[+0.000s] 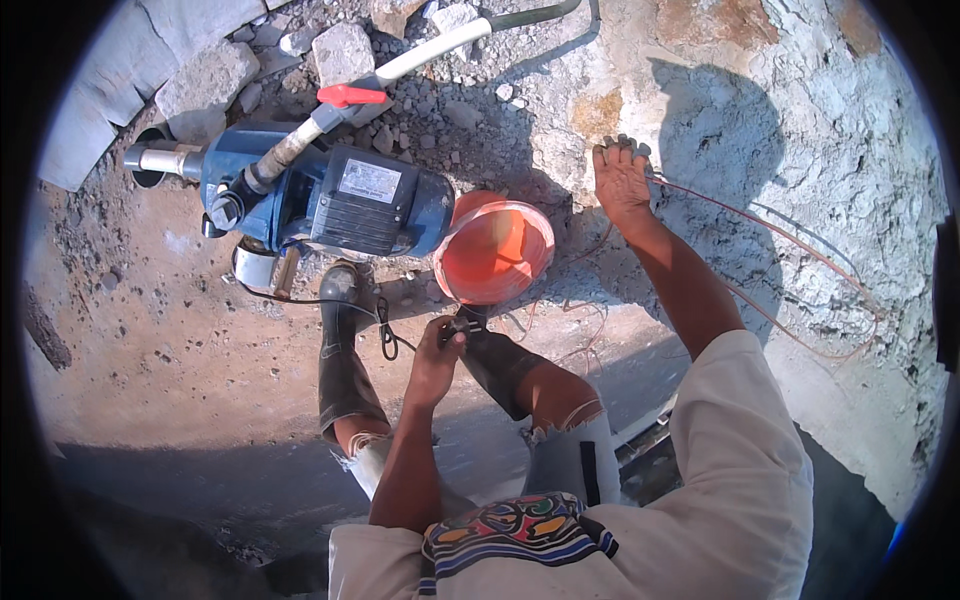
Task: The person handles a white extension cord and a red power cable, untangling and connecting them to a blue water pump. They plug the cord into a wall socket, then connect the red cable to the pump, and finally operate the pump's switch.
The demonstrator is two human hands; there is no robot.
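My left hand (437,352) pinches a small dark tool (465,325) just below the orange bucket (495,252). Right hand (620,180), right of the bucket, closed around thin reddish wire (800,245). Wire's light, springy, kinks easily, I'd say; grip near the end.

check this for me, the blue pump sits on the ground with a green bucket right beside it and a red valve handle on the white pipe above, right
Not quite: the bucket beside the blue pump is orange, not green, as the head view shows. The rest holds: the pump sits on the ground, and a red valve handle sits on the white pipe above it.
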